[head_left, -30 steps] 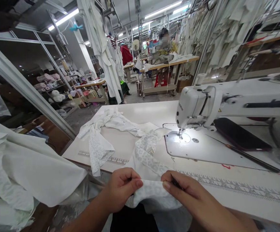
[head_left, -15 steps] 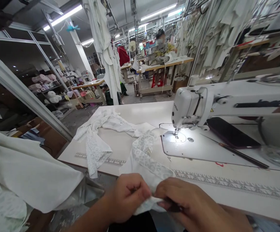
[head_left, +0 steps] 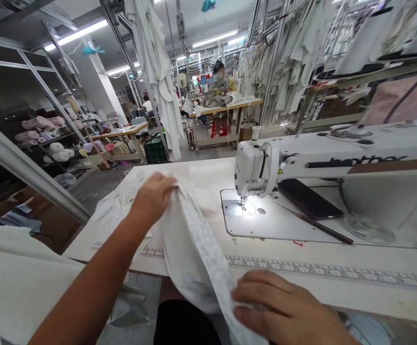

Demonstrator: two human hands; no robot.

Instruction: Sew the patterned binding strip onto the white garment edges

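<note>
Over the near edge of the surface point(head_left: 374, 298), we pinch limp-looking, probably light white cloth point(head_left: 185, 254) in our left hand point(head_left: 154, 197), right hand point(head_left: 276, 306) loosely spread at its patterned band point(head_left: 204, 235), likely the firmer grip.

Left hand point(head_left: 154, 199): bare, ungloved. Left forearm point(head_left: 97, 273): bare along its full visible length, smooth in outline, tapering toward the wrist. Right hand point(head_left: 276, 306): bare, ungloved; finger contours softened by blur. Right forearm: short bare section in view. Lower body: black garment point(head_left: 187, 323), plain, with a rounded upper outline; fabric texture too dark to distinguish.
</note>
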